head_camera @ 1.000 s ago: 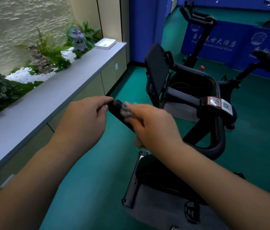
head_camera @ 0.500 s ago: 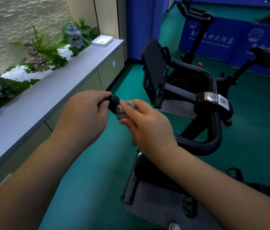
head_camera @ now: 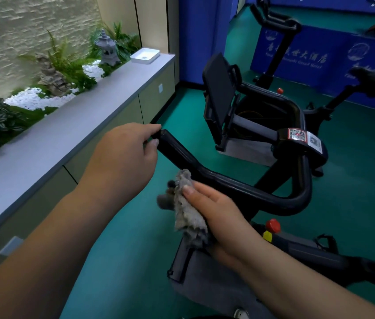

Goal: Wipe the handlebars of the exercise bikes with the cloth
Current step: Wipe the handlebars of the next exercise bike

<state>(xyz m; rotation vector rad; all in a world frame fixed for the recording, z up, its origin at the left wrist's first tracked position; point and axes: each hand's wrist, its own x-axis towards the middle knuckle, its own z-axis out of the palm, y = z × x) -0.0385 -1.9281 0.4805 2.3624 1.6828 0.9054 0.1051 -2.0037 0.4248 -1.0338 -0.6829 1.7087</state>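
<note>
Sliding back from the tip, our right hand now presses the grey cloth against the handlebar bend; our left hand, leftmost, pinches the bar's end, seemingly steadying the near exercise bike for wiping.

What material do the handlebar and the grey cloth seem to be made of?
Handlebar: probably rubber or plastic coating over a tube; smooth black surface with soft highlights. Cloth: likely microfibre or chenille; grey, fuzzy, with frayed tufts at the edge. Neither can be confirmed from sight alone.
</note>
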